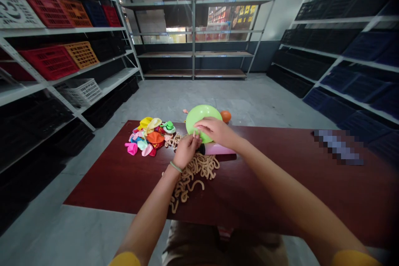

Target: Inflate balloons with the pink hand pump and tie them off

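Inventory, my view: 1 green balloon (199, 122), inflated, at the far side of the desk (118, 174). My left hand (186, 151) and right hand (215, 131) each have their grip pressed together on it. Tan rubber bands (193, 174) lie below; deflated balloons (146, 141) lie left.

Yellow sleeves (353, 259) (plus a thin pale-green wristband (176, 166)).

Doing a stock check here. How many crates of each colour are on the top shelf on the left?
White crate: 1
Red crates: 2
Orange crate: 1
Blue crate: 1
Total on the top shelf: 5
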The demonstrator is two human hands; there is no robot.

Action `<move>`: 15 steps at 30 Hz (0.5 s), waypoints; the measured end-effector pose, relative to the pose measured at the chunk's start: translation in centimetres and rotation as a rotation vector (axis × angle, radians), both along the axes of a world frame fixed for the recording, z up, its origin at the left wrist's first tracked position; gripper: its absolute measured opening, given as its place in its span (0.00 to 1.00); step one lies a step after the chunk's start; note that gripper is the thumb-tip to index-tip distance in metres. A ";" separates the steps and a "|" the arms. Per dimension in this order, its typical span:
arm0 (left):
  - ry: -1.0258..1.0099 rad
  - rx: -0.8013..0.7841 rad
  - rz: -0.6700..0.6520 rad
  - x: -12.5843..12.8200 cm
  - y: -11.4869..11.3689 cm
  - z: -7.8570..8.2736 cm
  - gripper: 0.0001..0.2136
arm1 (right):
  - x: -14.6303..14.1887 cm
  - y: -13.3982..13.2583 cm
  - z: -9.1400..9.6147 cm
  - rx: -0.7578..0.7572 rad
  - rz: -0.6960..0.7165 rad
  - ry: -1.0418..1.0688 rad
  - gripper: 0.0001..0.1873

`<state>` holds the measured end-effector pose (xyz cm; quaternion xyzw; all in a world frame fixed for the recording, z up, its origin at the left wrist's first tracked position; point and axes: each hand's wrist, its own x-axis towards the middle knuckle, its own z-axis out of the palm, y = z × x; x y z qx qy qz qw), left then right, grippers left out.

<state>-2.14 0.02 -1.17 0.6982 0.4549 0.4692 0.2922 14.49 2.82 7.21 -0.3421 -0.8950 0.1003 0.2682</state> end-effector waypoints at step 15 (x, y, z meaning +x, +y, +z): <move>-0.227 -0.250 0.028 0.1 0.4 0.1 0.20 | 1.4 -0.3 -2.4 0.302 -0.069 -0.086 0.14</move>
